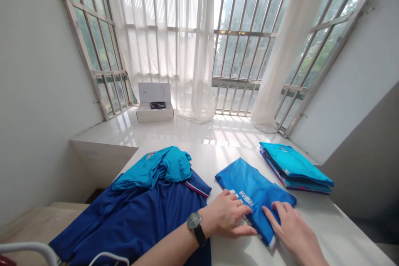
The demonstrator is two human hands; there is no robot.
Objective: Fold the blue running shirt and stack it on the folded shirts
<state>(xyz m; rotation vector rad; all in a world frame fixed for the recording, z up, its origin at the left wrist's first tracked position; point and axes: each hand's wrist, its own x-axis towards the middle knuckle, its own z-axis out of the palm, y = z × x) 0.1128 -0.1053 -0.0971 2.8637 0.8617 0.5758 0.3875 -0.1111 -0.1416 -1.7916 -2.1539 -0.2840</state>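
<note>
Head view: the folded blue sports jersey (254, 193) lies mid-table on the white table (205, 158), the left hand (224, 214) and right hand (293, 232) pressing on it with fingers spread flat, neither pinching nor gripping. It looks light, soft and slippery, probably best taken along its folded near edge. A folded stack of jerseys (294, 168) sits far right
</note>
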